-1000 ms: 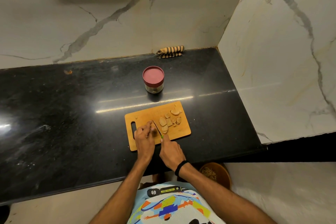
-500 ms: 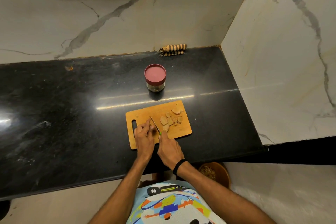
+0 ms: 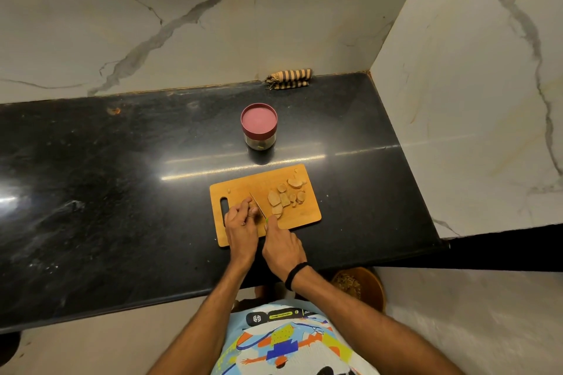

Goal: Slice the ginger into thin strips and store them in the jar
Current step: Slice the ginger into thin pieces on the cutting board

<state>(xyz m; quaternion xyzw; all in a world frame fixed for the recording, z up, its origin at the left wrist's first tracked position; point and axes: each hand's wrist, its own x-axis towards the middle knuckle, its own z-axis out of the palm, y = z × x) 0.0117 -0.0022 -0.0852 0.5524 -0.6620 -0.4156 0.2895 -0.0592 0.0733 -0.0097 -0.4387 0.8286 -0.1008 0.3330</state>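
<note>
A wooden cutting board lies on the black counter near its front edge. Several flat ginger slices lie on the board's right half. My left hand pinches a small ginger piece against the board with curled fingertips; the piece is mostly hidden under them. My right hand grips a knife with a green handle, its blade set just right of my left fingertips. The glass jar with a dark red lid on stands behind the board.
A striped folded cloth lies at the back wall. Marble walls close the back and right side of the black counter. A brown bin sits on the floor below the counter's front edge.
The knife blade has shifted slightly up the board beside my left fingertips. Both hands stay at the same spot on the board. The camera view has tilted a little.
</note>
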